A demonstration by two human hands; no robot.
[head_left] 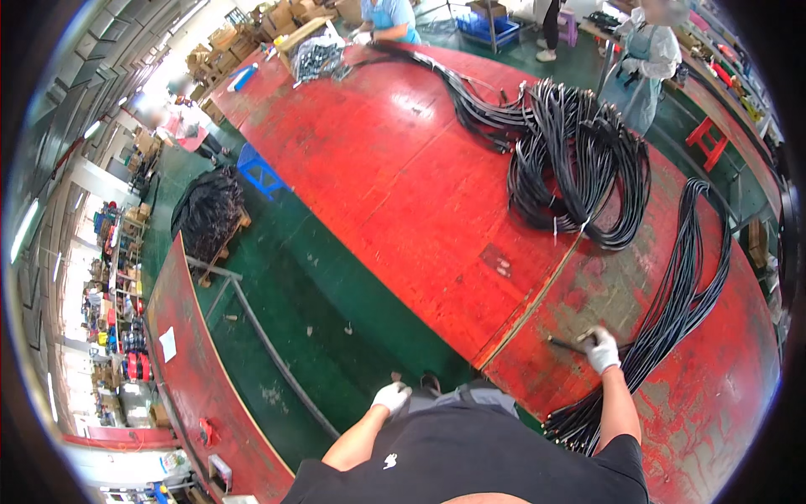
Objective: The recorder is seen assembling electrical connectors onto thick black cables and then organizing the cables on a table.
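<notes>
My right hand (601, 349), in a white glove, is closed on one end of a short black rod-like piece (565, 344) just above the red table. Close beside that forearm lies a long bundle of black cables (672, 311), bent into a loop at its far end, with metal-tipped ends near my body. My left hand (391, 397), also gloved, hangs at my waist off the table's near edge. Its fingers look curled, and whatever may be inside them is hidden.
A large coiled heap of black cables (579, 164) lies farther up the red table (378, 210). Bagged parts (319, 60) sit at its far end. Co-workers stand beyond it. At left are a black cable pile (207, 210), a blue stool (259, 172) and another red table (197, 353).
</notes>
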